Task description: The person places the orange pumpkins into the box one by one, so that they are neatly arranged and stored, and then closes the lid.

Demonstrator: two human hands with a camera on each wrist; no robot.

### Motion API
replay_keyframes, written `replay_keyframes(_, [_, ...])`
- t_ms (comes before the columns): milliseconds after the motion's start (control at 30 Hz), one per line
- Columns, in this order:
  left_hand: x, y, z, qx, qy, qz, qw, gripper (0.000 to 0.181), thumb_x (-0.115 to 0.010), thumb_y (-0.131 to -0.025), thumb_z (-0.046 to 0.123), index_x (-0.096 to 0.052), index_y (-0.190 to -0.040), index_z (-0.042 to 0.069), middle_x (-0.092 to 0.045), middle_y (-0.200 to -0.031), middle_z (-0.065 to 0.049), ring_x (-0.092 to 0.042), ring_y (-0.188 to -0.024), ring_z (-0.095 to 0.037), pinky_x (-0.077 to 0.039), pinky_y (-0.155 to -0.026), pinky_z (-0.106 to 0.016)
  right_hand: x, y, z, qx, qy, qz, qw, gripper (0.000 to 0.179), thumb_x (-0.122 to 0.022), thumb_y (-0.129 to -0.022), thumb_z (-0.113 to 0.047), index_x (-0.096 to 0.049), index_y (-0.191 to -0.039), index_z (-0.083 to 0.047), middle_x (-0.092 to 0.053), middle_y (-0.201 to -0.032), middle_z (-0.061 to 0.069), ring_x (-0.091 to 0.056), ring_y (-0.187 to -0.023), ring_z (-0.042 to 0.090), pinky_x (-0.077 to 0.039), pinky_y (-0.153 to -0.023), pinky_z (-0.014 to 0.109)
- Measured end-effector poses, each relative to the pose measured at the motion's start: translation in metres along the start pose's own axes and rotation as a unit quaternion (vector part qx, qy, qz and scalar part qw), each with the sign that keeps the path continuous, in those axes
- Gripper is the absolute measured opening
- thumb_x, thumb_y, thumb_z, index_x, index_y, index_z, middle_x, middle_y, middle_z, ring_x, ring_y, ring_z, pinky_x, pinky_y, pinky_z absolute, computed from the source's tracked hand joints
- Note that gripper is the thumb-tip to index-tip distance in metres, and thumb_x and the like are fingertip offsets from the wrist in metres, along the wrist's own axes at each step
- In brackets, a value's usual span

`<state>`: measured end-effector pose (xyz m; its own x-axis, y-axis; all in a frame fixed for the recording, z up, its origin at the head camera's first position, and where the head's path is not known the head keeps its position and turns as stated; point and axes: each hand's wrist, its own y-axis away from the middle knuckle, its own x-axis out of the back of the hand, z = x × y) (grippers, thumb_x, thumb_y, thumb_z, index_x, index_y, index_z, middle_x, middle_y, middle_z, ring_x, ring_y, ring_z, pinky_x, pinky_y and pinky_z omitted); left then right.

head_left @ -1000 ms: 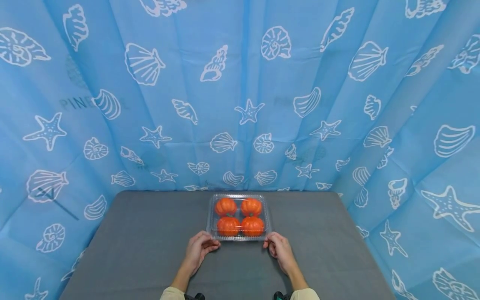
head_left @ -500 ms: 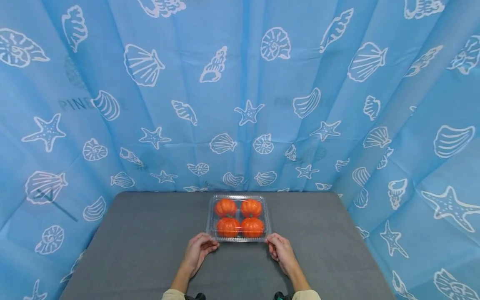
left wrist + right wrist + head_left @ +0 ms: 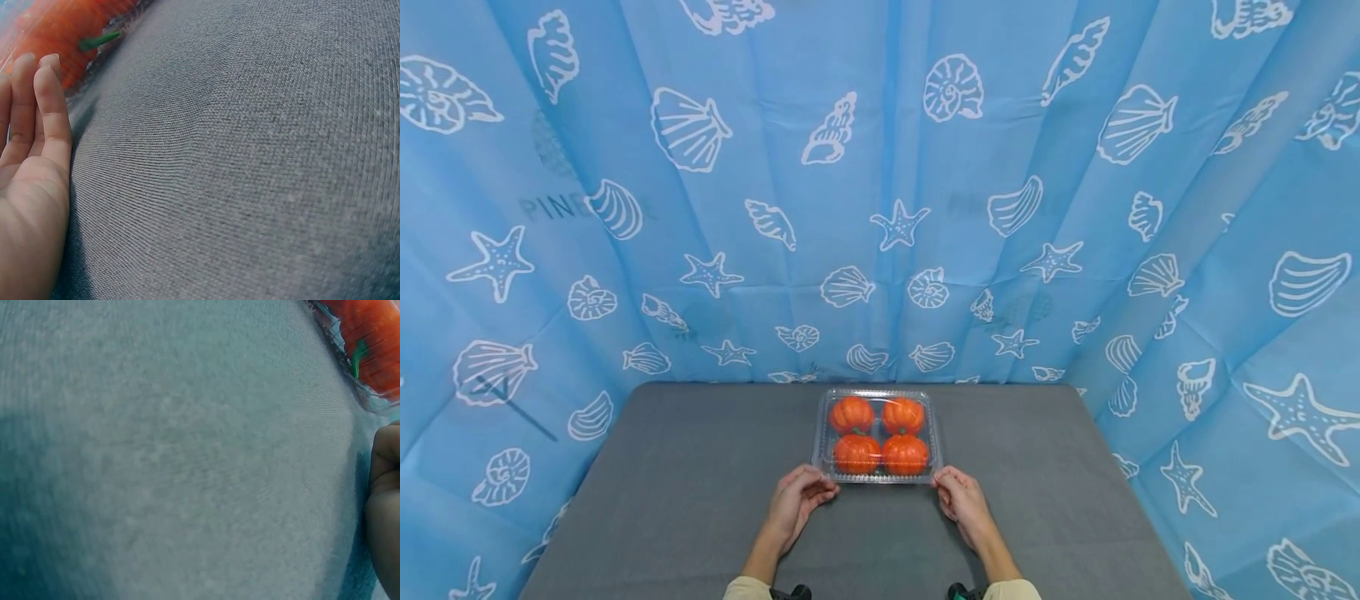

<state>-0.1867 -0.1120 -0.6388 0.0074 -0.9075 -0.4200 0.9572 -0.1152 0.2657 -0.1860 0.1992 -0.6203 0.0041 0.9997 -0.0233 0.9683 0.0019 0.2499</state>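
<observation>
A clear plastic clamshell box [image 3: 880, 479] lies near the far edge of the grey-covered table. Inside it sit several small orange pumpkins [image 3: 905, 455], with green stems showing in both wrist views. My left hand [image 3: 792, 504] pinches the box's near left corner; in the left wrist view its other fingers [image 3: 53, 112] are loosely bent beside the box. At the near right corner, my right hand [image 3: 967, 507] grips the box's rim between thumb and forefinger. The right wrist view catches only the edge of this hand [image 3: 386, 481], its fingers curled, just below the box.
Grey cloth [image 3: 700, 475] covers the table on both sides of the box. A blue curtain [image 3: 880, 183] printed with white shells and starfish hangs right behind the table and along its sides.
My right fingers have shifted slightly to the right, onto the box's corner. The left hand and the box have stayed nearly in place.
</observation>
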Motion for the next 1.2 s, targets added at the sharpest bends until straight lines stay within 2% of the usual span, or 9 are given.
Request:
replay_keyframes(200, [-0.001,0.000,0.000,0.002,-0.002,0.003,1.0000,0.012,-0.054,-0.099,0.011,-0.062,-0.091,0.009,-0.071,-0.086,-0.004,-0.074,-0.091,-0.022,-0.061,-0.083,-0.036,-0.001,0.000,0.001,-0.004,0.000,0.010,0.9999,0.019,-0.052,-0.098,-0.011,-0.058,-0.081,-0.008,-0.041,-0.059,-0.008,-0.030,-0.046,0.004,-0.027,-0.041,0.018])
replay_keyframes(433, [-0.001,0.003,-0.001,0.007,-0.004,0.008,0.9999,0.013,-0.052,-0.099,0.008,-0.059,-0.088,0.010,-0.070,-0.085,-0.003,-0.074,-0.091,-0.022,-0.061,-0.083,-0.034,0.001,0.003,0.002,-0.007,-0.022,-0.010,0.9997,0.018,-0.053,-0.098,-0.011,-0.057,-0.082,-0.005,-0.044,-0.061,-0.003,-0.034,-0.046,0.006,-0.031,-0.042,0.019])
replay_keyframes(700, [-0.001,0.005,0.000,0.002,-0.013,0.020,0.9997,0.017,-0.052,-0.098,0.006,-0.061,-0.085,0.011,-0.072,-0.081,-0.002,-0.075,-0.086,-0.019,-0.061,-0.078,-0.031,0.000,0.003,0.004,-0.008,-0.021,-0.018,0.9996,0.019,-0.053,-0.098,-0.013,-0.057,-0.081,-0.008,-0.045,-0.061,-0.005,-0.035,-0.047,0.005,-0.033,-0.043,0.019])
replay_keyframes(767, [0.000,0.005,0.003,0.004,-0.031,0.019,0.9993,0.017,-0.053,-0.098,0.006,-0.063,-0.085,0.010,-0.073,-0.079,-0.001,-0.075,-0.083,-0.018,-0.061,-0.076,-0.030,0.001,0.003,0.004,-0.008,-0.017,-0.019,0.9996,0.019,-0.053,-0.098,-0.013,-0.057,-0.081,-0.008,-0.046,-0.060,-0.006,-0.036,-0.047,0.005,-0.033,-0.043,0.018])
replay_keyframes(867, [0.002,0.006,0.009,-0.006,-0.094,0.008,0.9956,0.017,-0.054,-0.097,0.007,-0.065,-0.085,0.007,-0.074,-0.075,0.000,-0.074,-0.076,-0.014,-0.061,-0.070,-0.026,0.001,0.002,0.003,-0.007,-0.016,-0.012,0.9998,0.019,-0.053,-0.099,-0.012,-0.057,-0.081,-0.007,-0.045,-0.060,-0.006,-0.035,-0.047,0.005,-0.032,-0.043,0.018])
replay_keyframes(1000, [0.003,0.005,0.019,-0.019,-0.183,-0.015,0.9829,0.018,-0.057,-0.098,0.011,-0.065,-0.082,0.005,-0.073,-0.070,0.002,-0.072,-0.068,-0.009,-0.059,-0.061,-0.023,-0.001,0.001,0.003,-0.002,-0.019,0.008,0.9998,0.018,-0.054,-0.098,-0.010,-0.057,-0.081,-0.004,-0.044,-0.060,-0.006,-0.033,-0.046,0.004,-0.029,-0.042,0.017])
replay_keyframes(1100, [0.003,0.003,0.025,0.009,-0.209,-0.026,0.9774,0.020,-0.058,-0.099,0.016,-0.064,-0.083,0.007,-0.072,-0.071,0.003,-0.071,-0.068,-0.009,-0.058,-0.060,-0.022,-0.002,0.000,0.002,-0.004,-0.010,0.017,0.9998,0.017,-0.053,-0.098,-0.010,-0.058,-0.083,-0.003,-0.045,-0.060,-0.005,-0.033,-0.046,0.004,-0.030,-0.042,0.018])
replay_keyframes(1200, [0.001,0.001,0.030,0.030,-0.232,-0.024,0.9720,0.020,-0.057,-0.101,0.019,-0.063,-0.086,0.006,-0.071,-0.073,0.003,-0.070,-0.068,-0.010,-0.058,-0.060,-0.024,-0.002,-0.001,0.001,-0.016,0.021,0.015,0.9995,0.020,-0.052,-0.099,-0.015,-0.059,-0.085,-0.003,-0.047,-0.060,-0.005,-0.037,-0.047,0.006,-0.034,-0.043,0.019])
